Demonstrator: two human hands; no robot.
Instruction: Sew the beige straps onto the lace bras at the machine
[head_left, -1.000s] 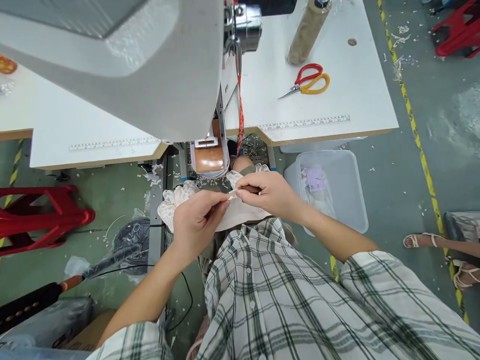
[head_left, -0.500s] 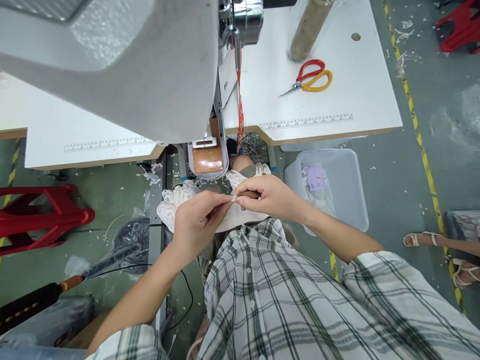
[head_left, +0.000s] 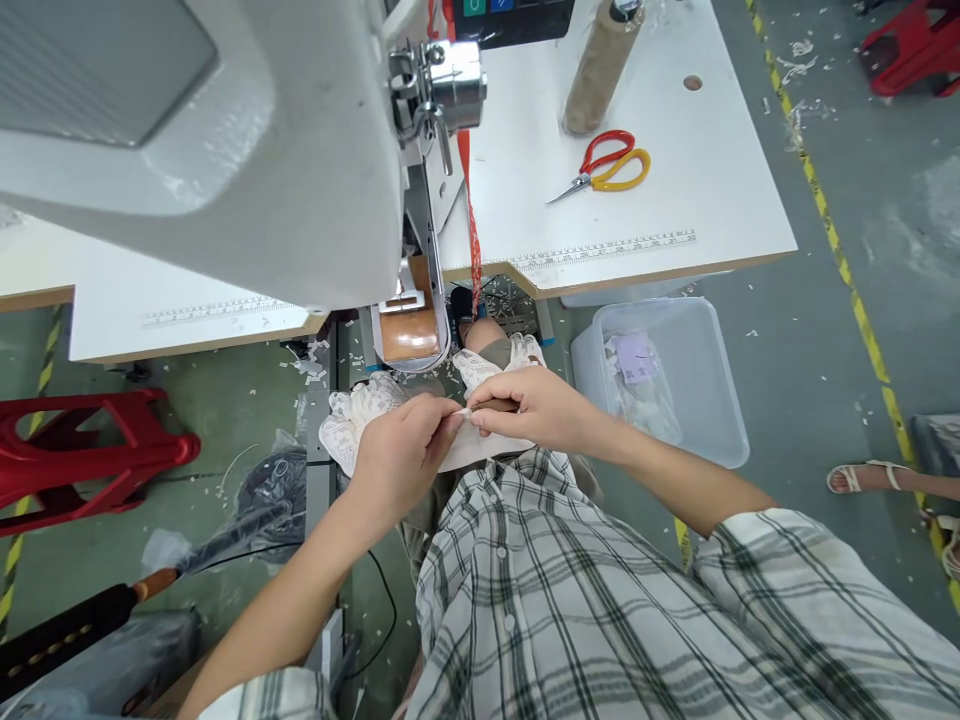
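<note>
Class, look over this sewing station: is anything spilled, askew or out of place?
Yes: small pale scraps litter the floor, clustering around and below the sewing machine. They look like loose, uncollected waste.

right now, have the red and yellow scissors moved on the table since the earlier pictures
No. The scissors lie in the same spot on the white table, judged against the printed ruler and the round hole; only the view has shifted.
</note>
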